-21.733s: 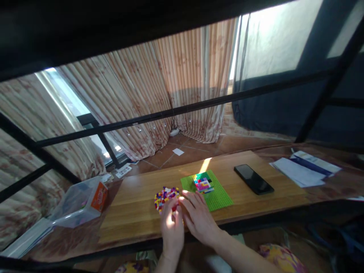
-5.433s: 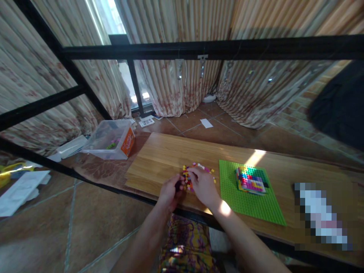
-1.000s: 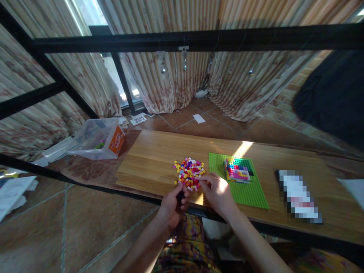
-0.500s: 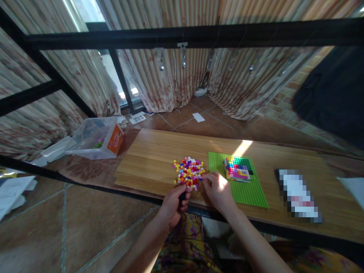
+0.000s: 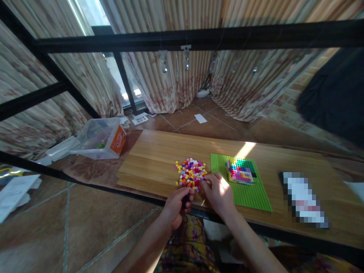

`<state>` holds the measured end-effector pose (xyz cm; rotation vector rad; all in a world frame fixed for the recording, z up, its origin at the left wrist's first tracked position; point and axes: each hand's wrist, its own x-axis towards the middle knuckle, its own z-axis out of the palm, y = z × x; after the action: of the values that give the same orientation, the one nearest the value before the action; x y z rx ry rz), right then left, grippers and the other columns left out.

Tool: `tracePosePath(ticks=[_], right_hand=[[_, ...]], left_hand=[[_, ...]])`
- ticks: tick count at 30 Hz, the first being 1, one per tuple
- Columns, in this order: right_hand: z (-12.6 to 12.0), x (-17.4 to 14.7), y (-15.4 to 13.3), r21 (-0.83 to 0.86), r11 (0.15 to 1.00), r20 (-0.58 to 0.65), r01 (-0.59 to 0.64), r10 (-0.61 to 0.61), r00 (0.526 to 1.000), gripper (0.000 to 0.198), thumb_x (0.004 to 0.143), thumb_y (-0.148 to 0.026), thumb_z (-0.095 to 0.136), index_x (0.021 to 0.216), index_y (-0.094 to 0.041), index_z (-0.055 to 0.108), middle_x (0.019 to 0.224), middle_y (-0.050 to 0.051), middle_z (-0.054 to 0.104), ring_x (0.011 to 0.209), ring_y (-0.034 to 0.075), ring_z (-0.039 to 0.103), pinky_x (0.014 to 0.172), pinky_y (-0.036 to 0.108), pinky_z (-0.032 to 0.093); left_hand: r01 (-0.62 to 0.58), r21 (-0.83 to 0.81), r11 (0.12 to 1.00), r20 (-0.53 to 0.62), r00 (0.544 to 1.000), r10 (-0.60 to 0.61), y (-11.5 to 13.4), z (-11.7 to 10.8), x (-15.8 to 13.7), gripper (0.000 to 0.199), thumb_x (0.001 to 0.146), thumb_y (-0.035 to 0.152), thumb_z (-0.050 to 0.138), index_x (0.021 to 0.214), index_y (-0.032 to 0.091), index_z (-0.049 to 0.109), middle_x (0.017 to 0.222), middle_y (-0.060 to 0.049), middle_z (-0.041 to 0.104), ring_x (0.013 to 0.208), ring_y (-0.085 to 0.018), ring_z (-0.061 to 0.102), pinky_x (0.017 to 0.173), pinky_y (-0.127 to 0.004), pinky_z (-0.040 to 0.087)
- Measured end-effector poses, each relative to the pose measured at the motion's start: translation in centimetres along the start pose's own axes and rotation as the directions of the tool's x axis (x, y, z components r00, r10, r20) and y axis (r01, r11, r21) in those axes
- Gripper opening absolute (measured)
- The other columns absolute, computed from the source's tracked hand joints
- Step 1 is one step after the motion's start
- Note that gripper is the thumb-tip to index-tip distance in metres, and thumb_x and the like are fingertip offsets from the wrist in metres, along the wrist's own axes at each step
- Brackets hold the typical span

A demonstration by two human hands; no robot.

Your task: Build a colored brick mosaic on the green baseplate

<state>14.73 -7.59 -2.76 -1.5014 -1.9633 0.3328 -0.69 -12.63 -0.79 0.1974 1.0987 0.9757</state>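
Observation:
A heap of small coloured toy bricks (image 5: pixel 191 172) lies on the wooden table board (image 5: pixel 150 157). My left hand (image 5: pixel 176 204) is closed at the table's front edge, just below the heap. Something dark shows inside its curled fingers, too small to make out. At the heap's right side my right hand (image 5: pixel 218 192) has thumb and fingers pinched together; what they grip, if anything, is hidden. To the right lies a green studded baseplate (image 5: pixel 250 197). On it stands a low multicoloured brick build (image 5: pixel 240 171), apart from both hands.
A clear plastic box (image 5: pixel 96 142) with an orange label stands at the left. A blurred-out flat object (image 5: pixel 304 199) lies on the right of the board. A black metal bar (image 5: pixel 199 40) crosses in front of the curtains (image 5: pixel 176 83).
The whole view has shifted slightly, setting things a little right and lower. My right hand stays at the heap's right side, and my left hand remains closed.

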Motion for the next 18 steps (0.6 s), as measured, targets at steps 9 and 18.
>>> tracePosePath(ticks=[9, 18], right_hand=[[-2.2, -0.6, -4.5, 0.358, 0.932, 0.225, -0.058, -0.026, 0.974, 0.016, 0.084, -0.03, 0.059, 0.093, -0.024, 0.071, 0.097, 0.004, 0.065, 0.083, 0.016, 0.063, 0.075, 0.027, 0.051], [1.7, 1.9, -2.8, 0.038, 0.998, 0.224, 0.054, -0.061, 0.973, 0.023, 0.088, -0.022, 0.051, 0.078, -0.023, 0.071, 0.092, 0.007, 0.066, 0.088, 0.019, 0.06, 0.077, 0.029, 0.047]], left_hand=[[0.023, -0.206, 0.978, -0.027, 0.999, -0.029, 0.1, 0.6, 0.5, 0.019, 0.082, 0.032, 0.062, 0.085, 0.013, 0.063, 0.075, -0.003, 0.062, 0.057, -0.007, 0.054, 0.05, -0.017, 0.04], [-0.032, -0.162, 0.986, -0.04, 0.999, 0.026, 1.1, -1.5, -0.1, 0.015, 0.081, 0.028, 0.059, 0.081, 0.013, 0.056, 0.063, 0.003, 0.047, 0.042, -0.001, 0.034, 0.037, -0.013, 0.016]])
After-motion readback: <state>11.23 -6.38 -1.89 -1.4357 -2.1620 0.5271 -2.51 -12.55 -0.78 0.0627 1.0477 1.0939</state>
